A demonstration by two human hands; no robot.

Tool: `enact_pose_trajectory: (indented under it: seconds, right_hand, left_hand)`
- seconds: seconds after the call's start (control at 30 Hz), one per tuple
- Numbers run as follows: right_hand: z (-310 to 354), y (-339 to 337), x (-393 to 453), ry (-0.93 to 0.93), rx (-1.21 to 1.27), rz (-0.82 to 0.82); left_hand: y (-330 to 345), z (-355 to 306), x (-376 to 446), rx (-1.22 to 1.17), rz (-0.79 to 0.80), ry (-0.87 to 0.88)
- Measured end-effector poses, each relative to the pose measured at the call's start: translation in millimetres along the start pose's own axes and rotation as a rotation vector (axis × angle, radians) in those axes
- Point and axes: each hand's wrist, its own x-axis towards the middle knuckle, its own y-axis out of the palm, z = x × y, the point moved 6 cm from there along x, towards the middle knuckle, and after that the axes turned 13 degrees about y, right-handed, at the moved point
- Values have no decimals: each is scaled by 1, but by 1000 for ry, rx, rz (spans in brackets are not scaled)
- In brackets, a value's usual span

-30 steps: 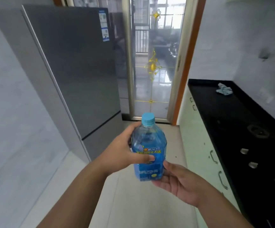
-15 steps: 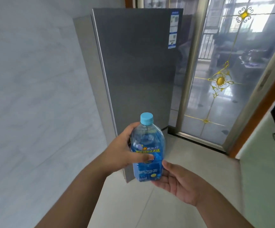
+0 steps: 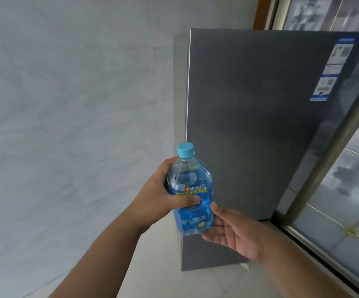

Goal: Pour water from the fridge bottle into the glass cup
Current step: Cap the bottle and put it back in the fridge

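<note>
Blue plastic bottle (image 3: 190, 195): standing upright, capped, near centre, so nothing is spilling.
Left hand (image 3: 161, 197): fingers wrapping its waist, carrying.
Right hand (image 3: 231, 232): fingers spread wide, steadying its base.
Glass cup: not showing.

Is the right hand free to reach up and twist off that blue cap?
Probably yes: the right hand only cups the bottle base, the left hand grips it, and nothing covers the cap.

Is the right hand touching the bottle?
Touching. The head view shows the right hand cupped under the bottle, fingers against its base.
</note>
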Motion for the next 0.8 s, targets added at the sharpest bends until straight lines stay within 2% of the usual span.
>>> enact_pose_trajectory:
  seconds: [0.1, 0.2, 0.3, 0.4, 0.47, 0.5, 0.57, 0.63, 0.7, 0.8]
  right_hand:
    - [47, 2, 27, -64, -303, -117]
    - [101, 13, 47, -195, -751, -348]
    - [162, 25, 68, -584, -1295, -672]
    - [193, 41, 104, -814, -1718, -801]
    - [206, 47, 129, -779, -1929, -859]
    - [211, 49, 141, -701, -2030, -869]
    - [216, 43, 163, -434, -2212, -898]
    - [218, 39, 175, -250, -2373, -953]
    - [218, 39, 180, -242, -2437, -995]
    - [218, 41, 179, -347, -2433, -1026]
  left_hand:
    - [-31, 8, 26, 47, -112, 6]
    - [-59, 15, 51, 168, -186, 15]
    - [-80, 21, 75, 320, -255, 35]
    - [-100, 30, 96, 353, -289, 31]
    - [-112, 35, 109, 345, -288, 35]
    - [-117, 37, 114, 341, -284, 36]
    - [-124, 40, 123, 330, -272, 38]
    - [-127, 42, 131, 334, -257, 42]
    - [-128, 44, 138, 346, -246, 36]
    - [-126, 50, 148, 345, -242, 20]
